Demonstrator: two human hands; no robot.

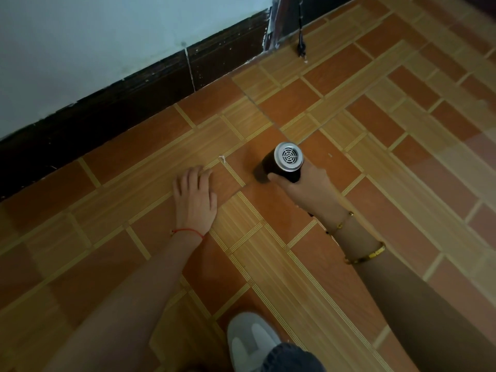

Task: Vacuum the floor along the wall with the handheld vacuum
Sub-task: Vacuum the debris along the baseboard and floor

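The right hand [303, 187] grips the vacuum [285, 163], nozzle down on the floor [268, 251] (mid-sweep, apparently). The left hand [194, 201] rests flat, fingers straight and together. Next: work nearer the wall [80, 49].

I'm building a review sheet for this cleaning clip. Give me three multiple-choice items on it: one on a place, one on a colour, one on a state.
1. Where is the left hand?
A. flat on the tiled floor
B. on the baseboard
C. on the vacuum

2. What colour is the string bracelet on the left wrist?
A. blue
B. red
C. white

3. How does the right hand stand?
A. open and idle
B. flat on the wall
C. gripping the handheld vacuum

Key: 1 A, its straight fingers lie on a tile; 2 B, a red thread circles the wrist; 3 C, its fingers wrap the vacuum's black body.
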